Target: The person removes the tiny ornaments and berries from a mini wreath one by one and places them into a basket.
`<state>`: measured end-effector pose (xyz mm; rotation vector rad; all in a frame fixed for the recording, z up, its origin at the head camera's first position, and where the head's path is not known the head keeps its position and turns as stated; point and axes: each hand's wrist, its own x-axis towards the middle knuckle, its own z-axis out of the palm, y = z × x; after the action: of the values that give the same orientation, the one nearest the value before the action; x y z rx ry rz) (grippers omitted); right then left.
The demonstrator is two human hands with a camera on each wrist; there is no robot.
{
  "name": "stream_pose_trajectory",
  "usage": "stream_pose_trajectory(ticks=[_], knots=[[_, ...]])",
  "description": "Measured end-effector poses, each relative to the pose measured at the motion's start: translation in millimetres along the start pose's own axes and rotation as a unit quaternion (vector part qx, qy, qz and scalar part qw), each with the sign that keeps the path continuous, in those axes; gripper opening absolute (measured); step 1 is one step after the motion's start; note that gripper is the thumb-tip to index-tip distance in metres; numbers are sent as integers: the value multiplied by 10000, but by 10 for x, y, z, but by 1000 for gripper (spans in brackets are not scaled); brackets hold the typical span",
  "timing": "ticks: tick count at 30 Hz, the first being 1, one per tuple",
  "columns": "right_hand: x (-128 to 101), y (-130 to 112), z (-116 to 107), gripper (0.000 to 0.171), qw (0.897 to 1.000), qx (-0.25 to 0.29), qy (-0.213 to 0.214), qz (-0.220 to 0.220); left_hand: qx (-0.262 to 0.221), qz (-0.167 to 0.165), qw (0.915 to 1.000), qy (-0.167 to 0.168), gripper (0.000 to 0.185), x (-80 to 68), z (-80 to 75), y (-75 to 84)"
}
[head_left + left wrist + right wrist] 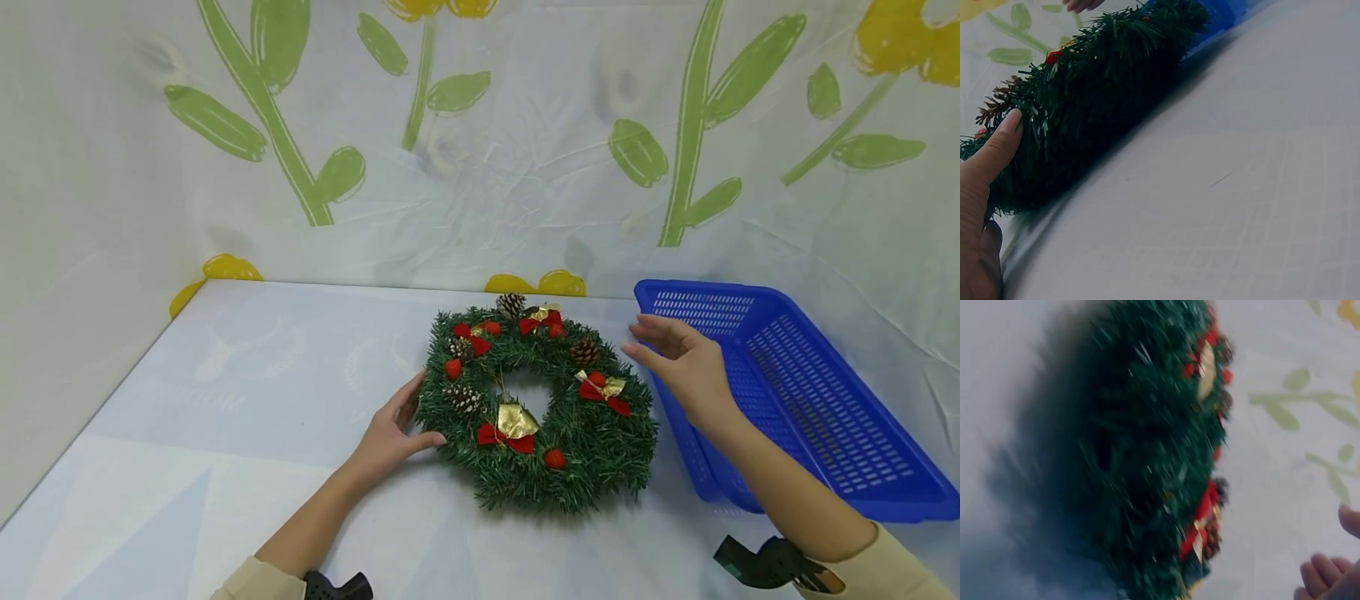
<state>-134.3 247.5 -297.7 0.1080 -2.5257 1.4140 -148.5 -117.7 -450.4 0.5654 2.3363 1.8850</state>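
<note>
A green Christmas wreath (537, 408) with red bows, gold bells, pine cones and red berries lies flat on the white table (225, 433). My left hand (395, 429) rests against the wreath's left rim, fingers straight and thumb touching the needles; the left wrist view shows that thumb (999, 147) on the wreath (1085, 106). My right hand (678, 358) hovers open just right of the wreath, fingers spread, apart from it, in front of the blue basket (817, 400). The right wrist view is blurred: wreath (1147, 456) with the fingertips (1325, 575) at bottom right.
The blue slotted plastic basket stands empty at the right side of the table, close to the wreath. A sheet printed with green stems and yellow flowers (480, 125) encloses the back and sides. Bare table lies to the left and front.
</note>
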Motion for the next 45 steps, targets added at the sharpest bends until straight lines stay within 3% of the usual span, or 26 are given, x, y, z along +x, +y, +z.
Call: stream_pose_trajectory(ticks=[6,13,20,29,36,45], knots=[[-159,-43,194,54,9967,-345,730,-109,-27,-34,10000,-12,96,-12,8,12],[-275,-5,425,56,9919,1,1237,-281,-35,-102,9999,-9,97,-11,-1,27],[-346,122,572,55,9895,304,1392,-220,20,-96,10000,20,96,-12,10,0],[-391,262,716,51,9840,396,1626,-613,50,-154,9999,33,95,1,13,9],[-351,374,751,53,9890,238,1456,-96,48,-142,9999,46,93,1,0,8],[-280,521,754,56,9908,102,1330,248,58,-113,9999,16,94,1,9,28]])
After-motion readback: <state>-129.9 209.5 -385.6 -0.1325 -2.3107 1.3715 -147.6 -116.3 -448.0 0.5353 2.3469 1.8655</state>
